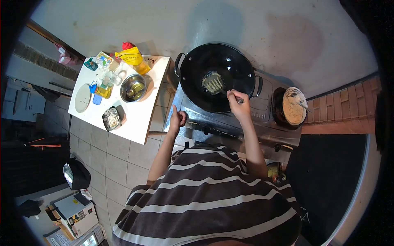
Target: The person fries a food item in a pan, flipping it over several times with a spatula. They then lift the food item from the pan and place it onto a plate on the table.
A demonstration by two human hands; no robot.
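My right hand (239,102) grips the handle of a slotted spatula (214,85), whose head lies over a small patch of food in the black wok (240,74). The wok sits on the metal stove (193,112) and has a loop handle on each side. My left hand (176,119) hangs near the stove's front left edge, thumb up and fingers curled in; whether it holds anything is hidden. On the stove's right side a bowl of pale batter (292,110) stands with a spoon (304,107) in it.
A white table (141,123) at the left bears a steel bowl (133,88), a dark dish (111,118), a plate (82,98), a yellow oil bottle (104,92) and a yellow pouch (133,58). Behind the stove is a wall (262,24); low brickwork (342,104) stands right.
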